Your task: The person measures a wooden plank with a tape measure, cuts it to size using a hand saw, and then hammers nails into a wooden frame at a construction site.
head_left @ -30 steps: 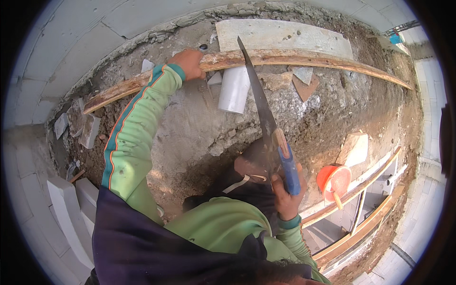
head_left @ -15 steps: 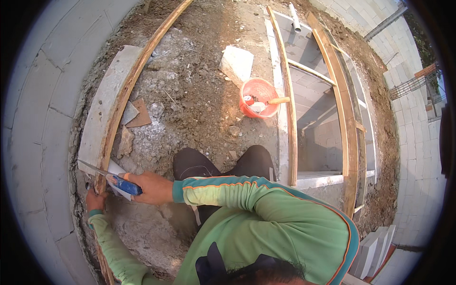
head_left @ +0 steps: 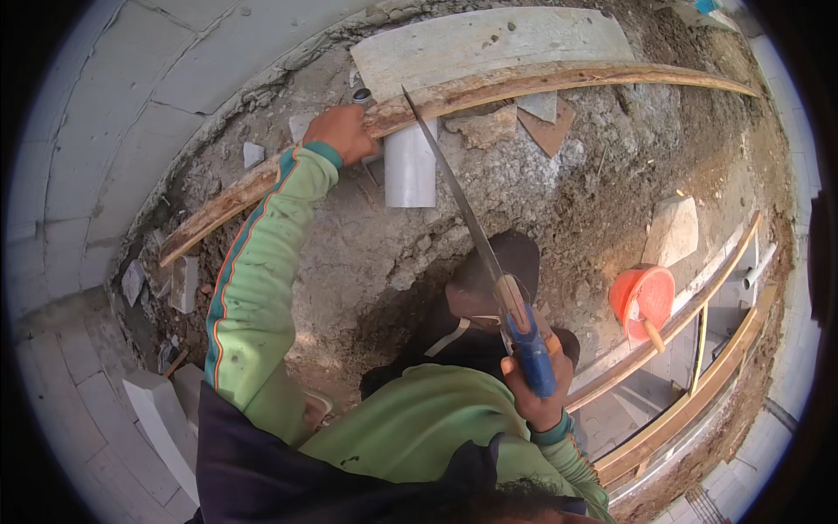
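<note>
Wooden plank (head_left: 489,91), rough-edged, over white pipe (head_left: 410,175), along near edge of pale slab (head_left: 506,39). L hand (head_left: 340,134): fingers curled round plank, just left of pipe. R hand (head_left: 543,405): fingers wrapped round handle of saw (head_left: 481,236), blade tip crossing plank in view; tooth contact, can't tell. To do well, prob.: pin plank firmly vs. pipe, keep L fingers clear of blade, stroke long & even, wrist in line w/ blade. Poss. pipe roll; watch. Surface: lumpy soil (head_left: 611,183) w/ stone bits (head_left: 484,127). Room: grey block wall (head_left: 113,157) at L, orange bucket (head_left: 621,293) at R.
</note>
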`<action>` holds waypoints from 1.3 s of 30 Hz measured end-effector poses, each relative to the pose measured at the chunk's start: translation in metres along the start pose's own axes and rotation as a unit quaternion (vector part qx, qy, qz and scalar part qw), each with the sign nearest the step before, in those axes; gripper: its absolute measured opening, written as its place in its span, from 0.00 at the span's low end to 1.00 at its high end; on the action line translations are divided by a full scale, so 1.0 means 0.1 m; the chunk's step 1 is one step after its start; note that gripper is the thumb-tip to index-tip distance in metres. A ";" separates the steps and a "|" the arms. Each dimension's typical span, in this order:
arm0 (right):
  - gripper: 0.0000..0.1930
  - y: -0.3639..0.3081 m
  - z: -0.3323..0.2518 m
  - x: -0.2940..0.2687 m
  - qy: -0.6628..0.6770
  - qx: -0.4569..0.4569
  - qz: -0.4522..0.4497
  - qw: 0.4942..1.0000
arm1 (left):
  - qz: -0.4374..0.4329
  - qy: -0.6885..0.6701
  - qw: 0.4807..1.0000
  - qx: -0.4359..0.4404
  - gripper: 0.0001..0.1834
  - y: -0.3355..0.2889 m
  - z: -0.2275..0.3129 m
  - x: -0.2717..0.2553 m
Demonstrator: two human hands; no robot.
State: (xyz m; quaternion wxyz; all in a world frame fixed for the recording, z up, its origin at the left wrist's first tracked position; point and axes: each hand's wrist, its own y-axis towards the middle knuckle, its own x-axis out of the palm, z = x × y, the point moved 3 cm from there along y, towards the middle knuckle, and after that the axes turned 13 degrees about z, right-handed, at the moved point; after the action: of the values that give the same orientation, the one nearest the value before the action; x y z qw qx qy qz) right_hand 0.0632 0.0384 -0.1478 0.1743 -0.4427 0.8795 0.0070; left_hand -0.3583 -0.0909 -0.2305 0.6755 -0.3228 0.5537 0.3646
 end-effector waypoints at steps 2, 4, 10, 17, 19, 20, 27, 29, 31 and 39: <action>0.28 0.33 -0.02 0.36 0.133 -0.020 0.090 0.987 | -0.014 0.016 1.000 0.011 0.23 0.01 -0.03 0.02; 0.22 1.07 0.07 0.84 0.082 -0.002 0.049 0.995 | -0.011 -0.015 1.000 0.002 0.24 -0.01 -0.12 0.15; 0.22 1.49 0.01 1.26 0.084 -0.058 0.014 0.995 | -0.041 -0.024 0.999 -0.025 0.23 -0.18 -0.20 0.17; 0.25 0.36 0.14 0.36 -0.009 -0.069 0.060 0.996 | -0.042 -0.004 0.999 -0.009 0.24 -0.10 -0.10 0.04; 0.20 0.92 0.15 0.73 0.030 -0.050 0.057 0.997 | -0.031 -0.009 0.999 -0.002 0.24 -0.08 -0.14 0.08; 0.18 1.30 0.14 0.96 0.066 -0.012 0.033 0.997 | -0.020 -0.014 1.000 0.009 0.24 -0.03 -0.12 0.13; 0.32 0.70 0.24 0.72 0.016 -0.107 0.017 0.994 | 0.011 -0.064 0.997 -0.030 0.26 -0.07 -0.52 0.36; 0.33 0.16 0.23 0.27 -0.077 -0.069 -0.010 0.995 | 0.003 -0.067 0.998 -0.019 0.26 -0.08 -0.42 0.27; 0.33 0.24 0.12 0.33 -0.033 -0.075 0.010 0.997 | -0.009 -0.065 0.998 0.001 0.26 -0.01 -0.26 0.27; 0.32 1.41 0.20 1.36 0.082 -0.099 0.029 0.991 | -0.041 -0.018 0.999 0.013 0.28 0.14 -0.45 0.24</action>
State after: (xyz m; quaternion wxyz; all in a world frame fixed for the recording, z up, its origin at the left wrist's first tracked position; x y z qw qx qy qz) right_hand -0.1158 0.0221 -0.2289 0.0569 -0.4315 0.8981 0.0631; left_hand -0.3899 -0.1181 -0.2626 0.7043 -0.3298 0.5320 0.3350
